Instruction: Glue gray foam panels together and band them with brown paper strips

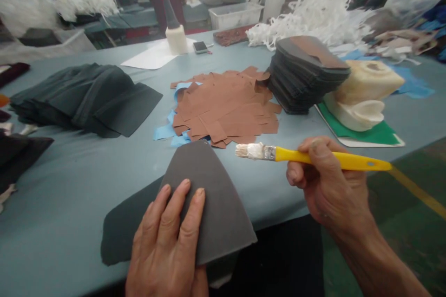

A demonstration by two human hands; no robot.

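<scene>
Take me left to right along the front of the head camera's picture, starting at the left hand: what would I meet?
Left hand on a gray sheet → brush bristles → right hand gripping the brush's yellow handle.

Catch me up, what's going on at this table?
A person's right hand holds a yellow-handled brush, white on the bristles and not touching the work. The left hand lies over a grey panel, which overlaps a dark green piece. Beyond them on the table are a heap of brown strips and a stack of dark pieces.
</scene>
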